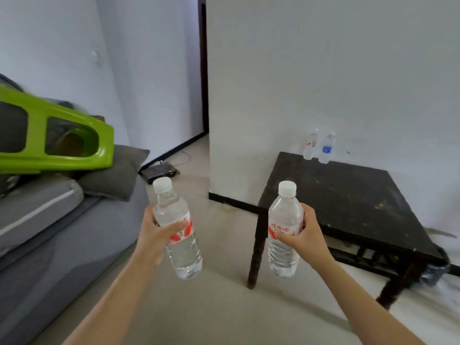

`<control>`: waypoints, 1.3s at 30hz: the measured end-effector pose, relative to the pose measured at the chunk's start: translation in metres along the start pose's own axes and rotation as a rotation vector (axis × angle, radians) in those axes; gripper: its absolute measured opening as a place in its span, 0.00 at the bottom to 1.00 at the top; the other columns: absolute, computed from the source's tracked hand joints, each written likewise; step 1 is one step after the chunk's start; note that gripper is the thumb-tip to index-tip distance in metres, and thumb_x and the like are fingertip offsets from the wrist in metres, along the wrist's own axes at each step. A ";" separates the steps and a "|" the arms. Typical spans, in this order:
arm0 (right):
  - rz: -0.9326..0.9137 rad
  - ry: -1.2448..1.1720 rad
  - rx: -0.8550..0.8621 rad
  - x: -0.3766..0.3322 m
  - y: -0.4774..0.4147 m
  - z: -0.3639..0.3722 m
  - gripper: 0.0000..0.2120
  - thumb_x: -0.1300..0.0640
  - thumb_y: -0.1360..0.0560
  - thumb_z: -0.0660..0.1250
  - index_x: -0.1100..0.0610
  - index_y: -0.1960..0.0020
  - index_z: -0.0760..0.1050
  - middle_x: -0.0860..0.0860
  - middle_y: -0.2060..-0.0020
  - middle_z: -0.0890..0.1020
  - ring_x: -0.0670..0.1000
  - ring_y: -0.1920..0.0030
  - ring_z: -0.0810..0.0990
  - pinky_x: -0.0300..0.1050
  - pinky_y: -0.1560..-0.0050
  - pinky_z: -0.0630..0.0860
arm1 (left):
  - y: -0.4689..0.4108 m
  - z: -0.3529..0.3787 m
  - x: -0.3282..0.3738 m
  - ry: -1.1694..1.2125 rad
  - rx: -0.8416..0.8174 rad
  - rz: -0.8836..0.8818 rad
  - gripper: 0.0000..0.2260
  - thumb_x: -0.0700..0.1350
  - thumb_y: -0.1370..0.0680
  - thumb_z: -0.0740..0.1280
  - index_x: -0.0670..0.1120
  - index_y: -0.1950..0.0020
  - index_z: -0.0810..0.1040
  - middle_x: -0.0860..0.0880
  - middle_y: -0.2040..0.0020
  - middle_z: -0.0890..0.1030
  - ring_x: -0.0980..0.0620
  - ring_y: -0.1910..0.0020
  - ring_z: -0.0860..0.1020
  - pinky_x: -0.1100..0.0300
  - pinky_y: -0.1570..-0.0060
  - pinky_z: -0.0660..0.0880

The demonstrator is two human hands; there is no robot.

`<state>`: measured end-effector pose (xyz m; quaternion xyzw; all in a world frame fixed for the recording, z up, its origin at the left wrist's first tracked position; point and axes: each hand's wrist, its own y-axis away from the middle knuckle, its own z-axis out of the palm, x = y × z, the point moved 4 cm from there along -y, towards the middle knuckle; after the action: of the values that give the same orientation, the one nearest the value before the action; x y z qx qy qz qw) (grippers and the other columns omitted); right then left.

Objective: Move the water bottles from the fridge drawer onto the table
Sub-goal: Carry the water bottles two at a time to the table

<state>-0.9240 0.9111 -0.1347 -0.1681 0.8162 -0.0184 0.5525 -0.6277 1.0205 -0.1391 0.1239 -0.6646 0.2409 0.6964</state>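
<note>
My left hand (pixel 154 235) grips a clear water bottle (pixel 183 255) with a white cap and a red-and-white label, held upright over the floor. My right hand (pixel 306 232) grips a second bottle of the same kind (pixel 282 252), just left of the dark wooden table (pixel 348 195). Two more bottles stand at the table's far edge by the wall: one with a red label (pixel 310 145) and one with a blue label (pixel 327 148). The fridge drawer is out of view.
A grey sofa (pixel 62 240) with a cushion (pixel 117 173) fills the left side, and a green plastic stool (pixel 52 135) lies tipped on it. A white wall corner (pixel 211 120) stands ahead, with a dark flat object (pixel 160 172) on the floor by a doorway.
</note>
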 end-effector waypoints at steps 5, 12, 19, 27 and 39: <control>0.008 -0.005 -0.100 0.011 -0.063 0.048 0.38 0.60 0.36 0.77 0.54 0.33 0.59 0.47 0.46 0.70 0.48 0.44 0.71 0.45 0.42 0.71 | -0.037 -0.021 -0.022 0.003 0.148 -0.066 0.26 0.43 0.49 0.75 0.50 0.54 0.71 0.50 0.62 0.80 0.51 0.63 0.80 0.58 0.65 0.77; 0.010 -0.007 -0.155 0.015 -0.180 0.124 0.37 0.61 0.37 0.77 0.52 0.36 0.60 0.45 0.46 0.72 0.48 0.43 0.73 0.43 0.44 0.73 | -0.160 -0.063 -0.059 0.057 0.239 -0.106 0.20 0.28 0.33 0.71 0.49 0.52 0.69 0.45 0.54 0.77 0.48 0.58 0.78 0.54 0.59 0.76; 0.068 -0.001 -0.070 0.010 -0.299 0.174 0.35 0.62 0.36 0.76 0.48 0.39 0.59 0.46 0.47 0.71 0.48 0.43 0.72 0.47 0.41 0.71 | -0.319 -0.071 -0.087 0.072 0.121 -0.152 0.26 0.36 0.42 0.77 0.48 0.50 0.70 0.44 0.53 0.78 0.44 0.55 0.79 0.54 0.59 0.76; 0.202 0.070 0.080 0.055 -0.377 0.158 0.38 0.60 0.37 0.78 0.52 0.35 0.60 0.44 0.47 0.72 0.47 0.44 0.72 0.46 0.42 0.72 | -0.450 -0.017 -0.132 0.048 -0.035 -0.257 0.38 0.47 0.52 0.77 0.44 0.44 0.70 0.41 0.51 0.79 0.44 0.56 0.80 0.53 0.62 0.77; 0.213 0.000 0.267 0.121 -0.590 0.112 0.39 0.61 0.38 0.78 0.56 0.34 0.61 0.41 0.53 0.72 0.45 0.50 0.74 0.39 0.50 0.72 | -0.651 0.147 -0.121 -0.015 -0.264 -0.108 0.36 0.48 0.48 0.77 0.40 0.44 0.71 0.43 0.55 0.80 0.48 0.60 0.81 0.60 0.67 0.76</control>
<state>-0.7124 0.3367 -0.1598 -0.0059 0.8197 -0.0678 0.5687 -0.4296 0.3724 -0.1498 0.0687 -0.6880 0.1125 0.7137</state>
